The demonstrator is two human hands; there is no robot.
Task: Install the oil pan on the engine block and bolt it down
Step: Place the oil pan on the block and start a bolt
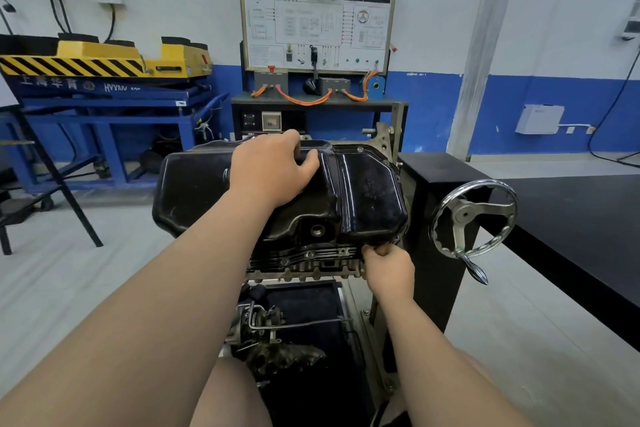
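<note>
The black oil pan (363, 198) lies upside-down on top of the engine block (311, 262), which is mounted on a stand. My left hand (273, 170) rests flat on the pan's top, fingers curled over its far ridge. My right hand (389, 269) is at the pan's near right corner, fingertips pinched at the flange; what they pinch is too small to make out. A drain hole (317, 230) shows on the pan's near face. Bolt holes line the flange along the near edge.
A chrome handwheel (472, 218) with a crank handle sticks out from the black stand column (433, 218) on the right. A black table (571, 218) runs along the right. Loose engine parts (273, 340) lie in the tray below. A training panel (317, 10) and a blue lift (104, 94) stand behind.
</note>
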